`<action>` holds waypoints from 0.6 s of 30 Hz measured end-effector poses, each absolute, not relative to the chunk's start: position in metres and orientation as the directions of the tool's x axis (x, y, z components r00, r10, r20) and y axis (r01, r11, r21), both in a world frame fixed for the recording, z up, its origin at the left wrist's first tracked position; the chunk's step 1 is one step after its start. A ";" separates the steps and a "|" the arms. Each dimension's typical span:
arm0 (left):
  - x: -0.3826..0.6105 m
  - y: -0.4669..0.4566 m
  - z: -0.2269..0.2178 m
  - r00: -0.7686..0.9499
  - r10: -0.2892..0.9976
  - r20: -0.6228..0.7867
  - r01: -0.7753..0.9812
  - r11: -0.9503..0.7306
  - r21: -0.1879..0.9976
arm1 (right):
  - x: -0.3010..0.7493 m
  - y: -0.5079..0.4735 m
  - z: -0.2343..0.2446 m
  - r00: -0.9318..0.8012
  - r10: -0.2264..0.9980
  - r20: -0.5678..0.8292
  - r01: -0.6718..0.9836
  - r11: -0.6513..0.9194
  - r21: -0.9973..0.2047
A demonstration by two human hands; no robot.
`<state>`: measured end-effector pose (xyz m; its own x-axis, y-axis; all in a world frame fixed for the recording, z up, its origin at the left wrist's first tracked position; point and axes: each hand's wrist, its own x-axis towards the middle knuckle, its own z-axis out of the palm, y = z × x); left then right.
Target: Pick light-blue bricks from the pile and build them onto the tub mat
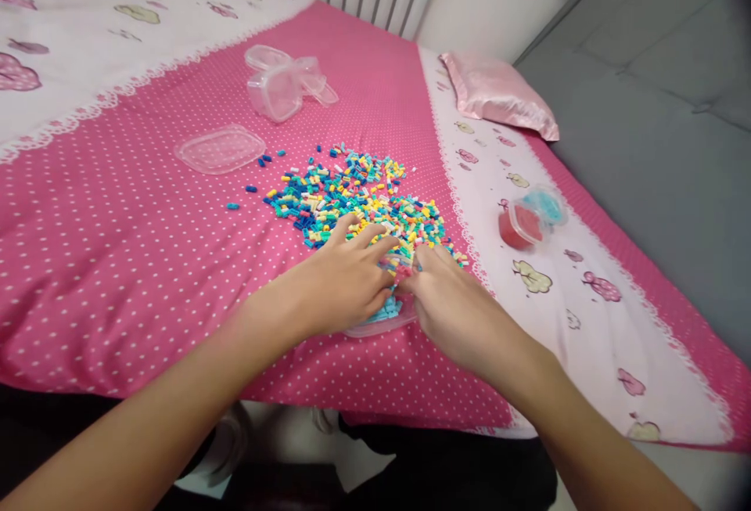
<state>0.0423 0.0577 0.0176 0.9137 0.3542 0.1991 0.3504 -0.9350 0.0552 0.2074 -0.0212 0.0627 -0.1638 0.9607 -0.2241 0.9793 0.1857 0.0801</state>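
A wide heap of small capsule-shaped pieces (352, 182) in blue, teal, yellow, white and pink lies on the bed. My left hand (346, 280) is over the near edge of the heap, fingers apart and touching the pieces. Close beside it, my right hand (451, 304) has its fingers bent inward in a pinch; what lies between the fingertips is hidden. Beneath both hands sits a clear shallow plastic container (381, 329), partly covered, with light-blue pieces (387, 310) in it.
A clear lid (221, 149) lies left of the heap, with clear plastic tubs (282, 92) beyond it. To the right stand a tub of red pieces (519, 227) and one of light-blue pieces (545, 204). A pink pillow (498, 94) rests near the grey headboard (651, 104).
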 end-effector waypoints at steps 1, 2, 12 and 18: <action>0.042 0.058 0.017 0.914 0.351 0.206 0.350 -0.936 0.043 | 0.208 -0.021 0.064 -0.160 0.962 -0.221 0.981 0.181 0.077; 0.042 0.058 0.016 0.913 0.348 0.212 0.350 -0.936 0.031 | 0.208 -0.021 0.065 -0.153 0.965 -0.215 0.982 0.172 0.075; 0.043 0.054 0.022 0.914 0.359 0.187 0.364 -0.931 0.005 | 0.192 -0.010 0.066 -0.038 0.983 -0.180 0.975 0.075 0.207; 0.042 0.054 0.018 0.914 0.351 0.201 0.357 -0.934 0.008 | 0.185 -0.001 0.061 -0.029 0.984 -0.176 0.966 0.072 0.248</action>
<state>0.0422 0.0540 0.0182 0.9143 0.3515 0.2014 0.3572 -0.9340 0.0084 0.1854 -0.0009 0.0612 -0.0286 0.9839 -0.1762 0.9661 0.0724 0.2478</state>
